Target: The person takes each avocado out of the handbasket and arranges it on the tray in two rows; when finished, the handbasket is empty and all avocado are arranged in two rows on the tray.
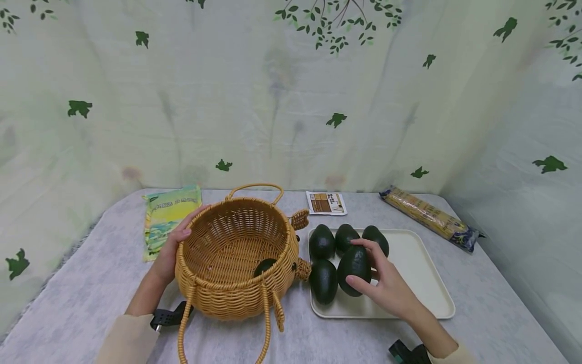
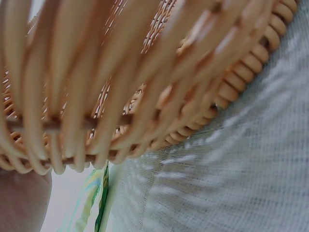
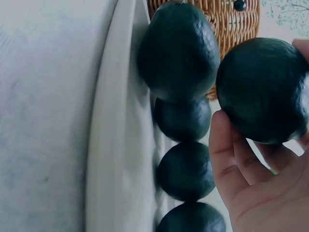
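Observation:
A round wicker basket stands left of centre, with a dark green avocado inside near its right wall. My left hand holds the basket's left side, thumb at the rim and fingers along the outside. Close weave fills most of the left wrist view. In my right hand is another avocado, gripped between thumb and fingers above the front of a white tray. Several more avocados lie in the tray's left half, three of them along the back.
Behind the basket's left side lies a yellow-green packet. A small brown-and-white packet is at the back, and a long bag of noodles at the back right. Cord-like wicker handles hang down the basket's front.

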`<state>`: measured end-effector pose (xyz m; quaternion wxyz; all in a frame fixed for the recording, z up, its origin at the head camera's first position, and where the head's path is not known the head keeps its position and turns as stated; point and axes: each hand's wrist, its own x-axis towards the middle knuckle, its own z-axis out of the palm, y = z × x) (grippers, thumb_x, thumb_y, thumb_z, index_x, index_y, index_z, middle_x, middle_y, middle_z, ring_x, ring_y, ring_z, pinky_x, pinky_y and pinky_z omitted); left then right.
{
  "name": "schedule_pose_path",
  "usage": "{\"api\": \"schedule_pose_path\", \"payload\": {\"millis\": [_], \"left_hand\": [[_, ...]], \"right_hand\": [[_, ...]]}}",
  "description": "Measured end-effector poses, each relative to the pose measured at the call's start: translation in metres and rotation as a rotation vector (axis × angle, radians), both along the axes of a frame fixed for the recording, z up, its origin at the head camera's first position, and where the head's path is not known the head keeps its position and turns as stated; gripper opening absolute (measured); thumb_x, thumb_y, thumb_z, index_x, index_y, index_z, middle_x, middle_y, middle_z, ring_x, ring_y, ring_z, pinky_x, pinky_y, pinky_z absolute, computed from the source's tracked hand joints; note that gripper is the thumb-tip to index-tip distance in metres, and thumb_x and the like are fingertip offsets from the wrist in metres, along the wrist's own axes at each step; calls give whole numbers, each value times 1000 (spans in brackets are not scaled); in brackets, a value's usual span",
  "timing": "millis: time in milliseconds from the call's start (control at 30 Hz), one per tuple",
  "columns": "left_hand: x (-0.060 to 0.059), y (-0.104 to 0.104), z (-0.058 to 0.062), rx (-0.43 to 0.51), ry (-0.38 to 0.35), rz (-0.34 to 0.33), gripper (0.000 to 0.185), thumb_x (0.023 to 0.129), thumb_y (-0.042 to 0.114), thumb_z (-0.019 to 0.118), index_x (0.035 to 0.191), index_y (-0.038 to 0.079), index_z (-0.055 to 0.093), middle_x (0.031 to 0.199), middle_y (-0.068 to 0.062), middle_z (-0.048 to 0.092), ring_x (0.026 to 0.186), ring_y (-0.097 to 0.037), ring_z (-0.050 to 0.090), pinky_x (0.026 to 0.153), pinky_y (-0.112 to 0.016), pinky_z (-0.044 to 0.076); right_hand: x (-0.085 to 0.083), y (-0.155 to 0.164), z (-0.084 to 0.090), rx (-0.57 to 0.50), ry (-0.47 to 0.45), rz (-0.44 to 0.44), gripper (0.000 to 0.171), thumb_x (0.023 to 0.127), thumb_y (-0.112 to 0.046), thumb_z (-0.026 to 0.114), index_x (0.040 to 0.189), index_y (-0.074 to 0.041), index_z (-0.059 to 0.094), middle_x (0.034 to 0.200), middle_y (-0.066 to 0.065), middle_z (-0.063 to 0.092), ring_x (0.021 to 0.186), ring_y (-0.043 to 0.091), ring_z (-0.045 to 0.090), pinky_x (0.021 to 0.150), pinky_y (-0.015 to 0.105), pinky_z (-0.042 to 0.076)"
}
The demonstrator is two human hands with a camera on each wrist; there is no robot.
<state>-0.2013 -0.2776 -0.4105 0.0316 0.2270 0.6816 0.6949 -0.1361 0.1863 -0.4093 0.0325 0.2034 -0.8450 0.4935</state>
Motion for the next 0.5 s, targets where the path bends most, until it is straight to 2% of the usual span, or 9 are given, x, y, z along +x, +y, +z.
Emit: {"api": "schedule_pose_path", "payload": {"millis": [133,200,500], "left_hand": [[0,0,-1,-6,-5,6,59,106,30,24,165,25,25,156,6,37,142,-13,41,105,-27,44],[0,0,-1,-13,-10,11,59,106,30,24,165,25,24,156,8,37,142,-13,41,106,-27,44],[-1,0,-1,-11,11,11,60,105,29,23,165,22,24,156,7,37,143,-16,39,105,-26,44]], "right_hand": [[0,3,-8,49,21,-26,67,92,-22,78,149,-17,42,138,12,59,114,20,65,91,37,57],[0,4,-12,67,26,-34,67,92,-23,78,149,-17,44,139,12,59,115,20,65,91,38,57],[-1,8,-22,52,-77,-54,67,93,-29,78,151,-21,45,146,16,52,117,36,67,78,31,58]]}}
